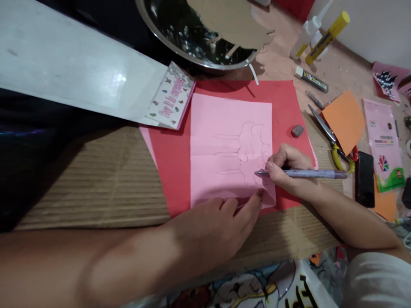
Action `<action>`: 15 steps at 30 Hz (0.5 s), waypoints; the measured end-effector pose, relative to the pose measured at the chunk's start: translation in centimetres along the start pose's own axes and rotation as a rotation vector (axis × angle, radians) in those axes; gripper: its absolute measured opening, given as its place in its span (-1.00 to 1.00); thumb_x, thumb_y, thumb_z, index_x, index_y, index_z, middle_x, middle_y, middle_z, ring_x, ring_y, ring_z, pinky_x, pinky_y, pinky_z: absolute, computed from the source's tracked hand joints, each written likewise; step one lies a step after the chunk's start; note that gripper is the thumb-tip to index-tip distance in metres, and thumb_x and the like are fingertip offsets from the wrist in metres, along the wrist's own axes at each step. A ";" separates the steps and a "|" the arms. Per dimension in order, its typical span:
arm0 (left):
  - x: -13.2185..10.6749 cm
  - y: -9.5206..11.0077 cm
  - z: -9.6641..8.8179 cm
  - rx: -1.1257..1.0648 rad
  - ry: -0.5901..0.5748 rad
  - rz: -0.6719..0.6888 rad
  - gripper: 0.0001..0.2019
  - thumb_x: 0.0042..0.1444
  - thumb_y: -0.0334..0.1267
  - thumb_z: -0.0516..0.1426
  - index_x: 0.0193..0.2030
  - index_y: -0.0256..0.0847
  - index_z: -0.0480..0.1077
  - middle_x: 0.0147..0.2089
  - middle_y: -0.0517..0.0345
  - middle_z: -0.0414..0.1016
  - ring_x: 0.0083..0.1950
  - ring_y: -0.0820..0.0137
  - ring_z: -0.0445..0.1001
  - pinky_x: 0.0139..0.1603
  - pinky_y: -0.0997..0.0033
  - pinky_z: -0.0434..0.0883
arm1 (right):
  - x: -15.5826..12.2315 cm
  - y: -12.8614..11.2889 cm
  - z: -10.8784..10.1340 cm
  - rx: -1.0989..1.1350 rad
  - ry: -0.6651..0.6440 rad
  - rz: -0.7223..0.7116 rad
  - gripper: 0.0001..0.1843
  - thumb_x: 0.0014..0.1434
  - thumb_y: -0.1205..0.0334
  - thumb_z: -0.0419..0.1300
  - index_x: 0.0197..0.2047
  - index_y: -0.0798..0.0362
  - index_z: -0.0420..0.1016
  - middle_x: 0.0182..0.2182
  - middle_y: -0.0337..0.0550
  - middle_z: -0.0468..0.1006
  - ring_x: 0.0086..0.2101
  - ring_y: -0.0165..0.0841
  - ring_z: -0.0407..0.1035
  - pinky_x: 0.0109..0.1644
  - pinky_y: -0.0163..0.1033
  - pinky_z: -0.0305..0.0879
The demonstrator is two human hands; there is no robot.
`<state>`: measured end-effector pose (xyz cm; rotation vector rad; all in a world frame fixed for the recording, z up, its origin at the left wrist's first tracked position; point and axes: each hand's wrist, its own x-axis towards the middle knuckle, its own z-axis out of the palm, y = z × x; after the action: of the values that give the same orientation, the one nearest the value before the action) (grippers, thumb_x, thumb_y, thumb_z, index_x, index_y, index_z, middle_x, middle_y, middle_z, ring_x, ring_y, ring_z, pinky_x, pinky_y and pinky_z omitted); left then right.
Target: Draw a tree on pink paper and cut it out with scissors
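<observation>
Matt pink paper centre frame, matt red paper beneath; rough, ribbed corrugated cardboard lower left; glossy metal bowl up top, mirror-bright; smooth speckled plastic pen at right.

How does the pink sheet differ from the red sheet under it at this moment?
The pink sheet lies on top; the red sheet lies beneath it. The pink sheet is smaller, and the red sheet shows past its left, top and right edges. The pink sheet bears a line drawing, with the tip of the right hand's pen on it; the red sheet looks blank where visible. Both are flat, plain-coloured paper.
</observation>
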<state>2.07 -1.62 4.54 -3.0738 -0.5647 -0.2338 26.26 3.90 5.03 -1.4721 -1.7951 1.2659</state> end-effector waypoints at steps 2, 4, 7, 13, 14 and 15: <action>0.0 0.0 0.1 0.010 -0.005 0.003 -0.50 0.33 -0.41 0.14 0.39 -0.24 0.44 0.39 -0.17 0.53 -0.27 0.35 0.56 -0.37 0.29 0.42 | 0.0 0.1 0.0 0.004 -0.013 -0.004 -0.64 0.30 0.13 0.29 -0.43 -0.07 0.20 -0.55 -0.35 0.35 -0.51 -0.42 0.23 -0.42 -0.26 0.15; 0.0 0.1 0.1 0.016 0.000 0.006 -0.50 0.33 -0.42 0.12 0.39 -0.25 0.45 0.38 -0.16 0.53 -0.29 0.35 0.56 -0.38 0.28 0.42 | -0.1 0.1 0.0 0.015 -0.035 -0.022 -0.63 0.30 0.12 0.29 -0.43 -0.07 0.20 -0.55 -0.36 0.34 -0.52 -0.43 0.22 -0.42 -0.26 0.14; 0.1 0.0 -0.1 0.013 -0.005 0.007 -0.50 0.33 -0.45 0.10 0.39 -0.27 0.44 0.37 -0.17 0.55 -0.28 0.35 0.57 -0.37 0.30 0.42 | -0.1 0.0 0.0 0.026 -0.036 -0.030 -0.62 0.30 0.12 0.30 -0.43 -0.07 0.19 -0.55 -0.36 0.33 -0.53 -0.43 0.20 -0.43 -0.26 0.13; 0.3 -0.5 -0.8 0.043 -0.039 0.028 -0.41 0.28 -0.61 0.04 0.40 -0.21 0.44 0.39 0.02 0.56 -0.28 0.39 0.58 -0.36 0.34 0.45 | 0.1 -0.2 0.1 0.014 0.048 -0.014 -0.63 0.28 0.16 0.30 -0.43 -0.08 0.18 -0.55 -0.36 0.32 -0.52 -0.42 0.20 -0.44 -0.26 0.12; 0.3 -0.6 -0.9 0.047 -0.037 0.033 -0.41 0.28 -0.62 0.03 0.40 -0.22 0.44 0.38 0.02 0.56 -0.29 0.39 0.58 -0.36 0.35 0.45 | 0.1 -0.2 0.1 0.017 0.044 -0.020 -0.63 0.28 0.17 0.30 -0.43 -0.08 0.17 -0.56 -0.36 0.31 -0.52 -0.42 0.20 -0.44 -0.26 0.12; 0.4 -0.6 -0.9 0.047 -0.034 0.036 -0.41 0.28 -0.62 0.02 0.40 -0.24 0.44 0.38 0.00 0.56 -0.30 0.39 0.58 -0.36 0.35 0.45 | 0.1 -0.2 0.1 0.022 0.031 -0.023 -0.63 0.28 0.17 0.29 -0.44 -0.08 0.17 -0.57 -0.37 0.30 -0.52 -0.41 0.19 -0.43 -0.25 0.12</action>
<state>2.05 -0.95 5.50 -3.0450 -0.5074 -0.1658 26.08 4.01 5.11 -1.4470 -1.7686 1.2409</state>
